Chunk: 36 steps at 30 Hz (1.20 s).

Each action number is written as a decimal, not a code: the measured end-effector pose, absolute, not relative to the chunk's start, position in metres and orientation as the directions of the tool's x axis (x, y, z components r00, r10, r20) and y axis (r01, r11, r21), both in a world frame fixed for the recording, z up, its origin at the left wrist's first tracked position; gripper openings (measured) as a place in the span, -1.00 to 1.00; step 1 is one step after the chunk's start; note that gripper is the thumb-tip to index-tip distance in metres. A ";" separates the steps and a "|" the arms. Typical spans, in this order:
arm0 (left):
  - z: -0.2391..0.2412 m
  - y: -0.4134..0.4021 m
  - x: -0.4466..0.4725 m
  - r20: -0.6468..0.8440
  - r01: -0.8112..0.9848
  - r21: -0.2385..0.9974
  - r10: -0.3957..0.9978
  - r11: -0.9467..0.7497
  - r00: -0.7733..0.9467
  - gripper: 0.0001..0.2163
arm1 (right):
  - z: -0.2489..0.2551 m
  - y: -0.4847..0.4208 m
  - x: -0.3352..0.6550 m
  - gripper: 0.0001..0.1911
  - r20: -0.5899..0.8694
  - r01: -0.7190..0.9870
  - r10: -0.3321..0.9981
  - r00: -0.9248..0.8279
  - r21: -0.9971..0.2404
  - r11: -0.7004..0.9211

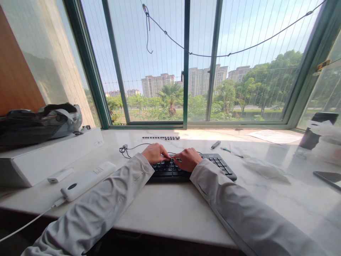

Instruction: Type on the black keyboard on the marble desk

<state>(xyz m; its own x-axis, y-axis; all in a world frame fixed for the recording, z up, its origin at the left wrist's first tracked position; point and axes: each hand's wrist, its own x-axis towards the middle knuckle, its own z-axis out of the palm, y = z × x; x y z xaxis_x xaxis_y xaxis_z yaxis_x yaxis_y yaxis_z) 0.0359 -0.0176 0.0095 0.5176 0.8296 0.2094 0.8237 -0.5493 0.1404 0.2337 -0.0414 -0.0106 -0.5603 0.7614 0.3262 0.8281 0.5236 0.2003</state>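
Note:
A black keyboard [213,165] lies on the white marble windowsill [165,206] in front of me. My left hand [154,153] and my right hand [188,159] rest over its left half with fingertips meeting near one key, fingers curled together. Whether something small is pinched between them is hidden. A row of loose black keycaps [160,137] lies further back, near the window. The keyboard's black cable [125,149] coils to the left of my left hand. Both arms wear pale grey sleeves.
A white box [53,156] with a dark bag [37,122] on top stands at the left. In front of it lie a white power bank [87,180] and a small white device [60,175]. A pen [215,144], paper [274,136], plastic wrap [263,169] and a phone [329,177] sit on the right.

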 end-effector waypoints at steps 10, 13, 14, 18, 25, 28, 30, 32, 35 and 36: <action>0.018 -0.037 0.045 0.174 0.830 -0.183 0.814 -0.527 0.555 -0.71 | -0.010 -0.043 0.234 -0.55 0.287 0.811 0.759 -0.585 0.239 0.534; 0.020 -0.042 0.050 0.165 0.827 -0.223 0.816 -0.516 0.554 -0.71 | -0.010 -0.045 0.232 -0.55 0.277 0.819 0.771 -0.573 0.229 0.526; 0.021 -0.043 0.052 0.160 0.826 -0.233 0.817 -0.513 0.553 -0.71 | -0.010 -0.045 0.231 -0.55 0.274 0.824 0.778 -0.565 0.225 0.519; 0.024 -0.046 0.056 0.138 0.809 -0.268 0.810 -0.523 0.570 -0.70 | -0.011 -0.047 0.225 -0.54 0.284 0.846 0.797 -0.533 0.200 0.494; 0.025 -0.051 0.060 0.142 0.799 -0.281 0.800 -0.532 0.583 -0.72 | -0.011 -0.049 0.219 -0.51 0.304 0.869 0.815 -0.493 0.135 0.476; 0.024 -0.052 0.062 0.148 0.795 -0.290 0.796 -0.533 0.587 -0.74 | -0.011 -0.049 0.219 -0.54 0.285 0.876 0.829 -0.481 0.116 0.468; 0.024 -0.051 0.061 0.154 0.794 -0.288 0.793 -0.535 0.590 -0.75 | -0.012 -0.049 0.218 -0.54 0.289 0.881 0.834 -0.471 0.106 0.461; 0.024 -0.048 0.060 0.156 0.798 -0.270 0.793 -0.539 0.588 -0.74 | -0.013 -0.049 0.217 -0.53 0.301 0.885 0.835 -0.461 0.094 0.455; 0.023 -0.042 0.055 0.136 0.816 -0.206 0.810 -0.540 0.571 -0.71 | -0.014 -0.050 0.215 -0.53 0.293 0.888 0.841 -0.455 0.086 0.451; 0.022 -0.041 0.054 0.126 0.821 -0.188 0.815 -0.540 0.565 -0.70 | -0.015 -0.050 0.214 -0.54 0.285 0.887 0.842 -0.458 0.086 0.453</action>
